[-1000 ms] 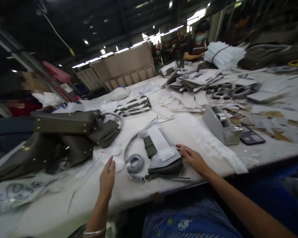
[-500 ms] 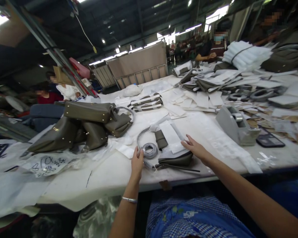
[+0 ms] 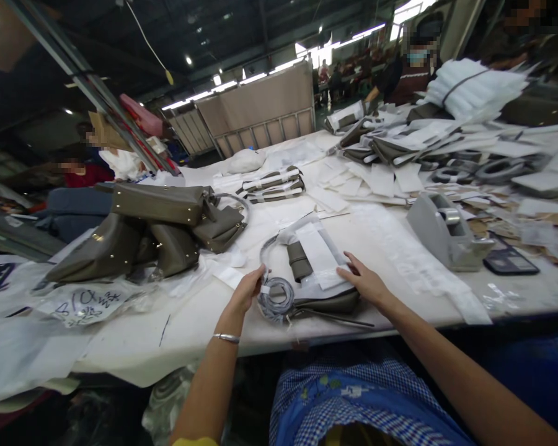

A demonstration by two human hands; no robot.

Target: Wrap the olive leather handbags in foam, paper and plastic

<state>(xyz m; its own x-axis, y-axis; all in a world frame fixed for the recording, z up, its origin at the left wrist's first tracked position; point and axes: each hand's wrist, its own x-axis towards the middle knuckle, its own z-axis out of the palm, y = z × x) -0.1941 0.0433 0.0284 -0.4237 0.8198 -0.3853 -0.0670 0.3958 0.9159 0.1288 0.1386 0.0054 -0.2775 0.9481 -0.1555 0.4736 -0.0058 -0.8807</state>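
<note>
An olive handbag lies before me on the table, partly covered by white paper and clear film. Its long strap, wrapped in pale film, curves along the left side and ends in a coil beside the bag. My left hand is closed on the wrapped strap at the coil's upper left edge. On the bag's right side rests my right hand, thumb and fingers apart, touching the paper and the bag's edge.
Stacked olive bags stand to the left, behind a marked plastic bag. A grey tape dispenser and a dark phone-like object lie right. Wrapped bag parts sit farther back. A masked co-worker stands across the table.
The strap's loose lower loop has been drawn into the coil, which looks larger. My left hand has shifted slightly left and up. My right hand stays at the bag's side.
</note>
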